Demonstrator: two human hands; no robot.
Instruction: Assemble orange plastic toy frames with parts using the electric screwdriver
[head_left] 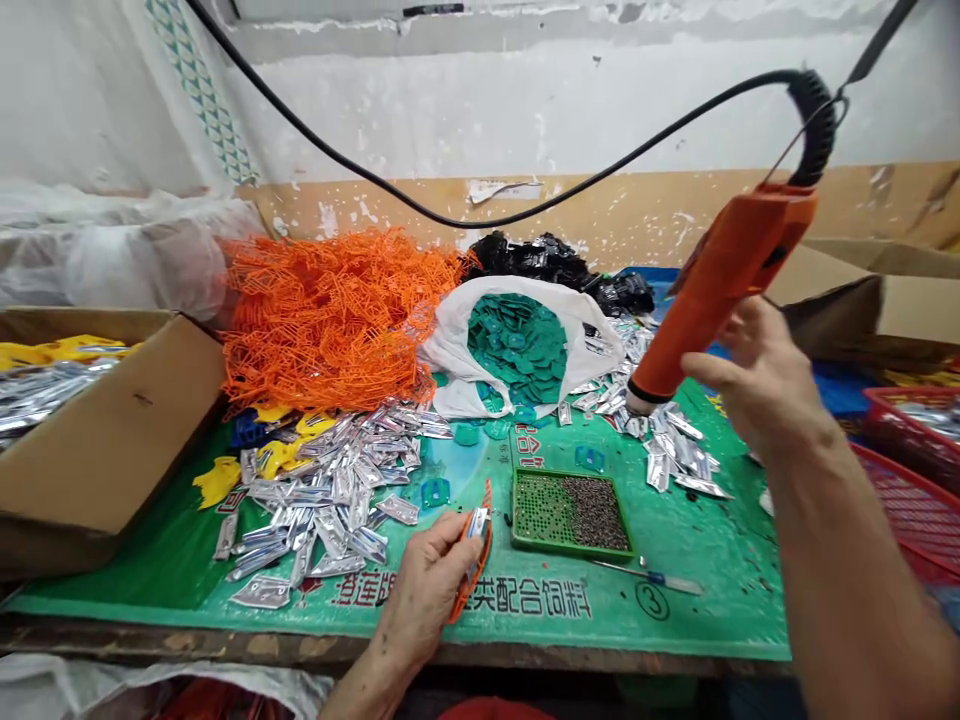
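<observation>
My left hand (427,585) is low at the table's front edge, shut on a curved orange plastic frame (480,560) with a silver foil piece (475,530) at its top. My right hand (757,375) is raised at the right, gripping an orange handheld power tool (720,285) by its lower body. The tool tilts with its tip down toward a scatter of silver foil packets (667,450), above them and apart. Its black coiled cable (814,125) rises overhead. A larger heap of foil packets (330,500) lies left of my left hand.
A green printed mat (712,540) covers the table. On it are a green tray of dark beads (570,512), a screwdriver (660,582), an orange plastic heap (322,320) and a white bag of green pieces (517,345). A cardboard box (112,420) stands left, red baskets (915,510) right.
</observation>
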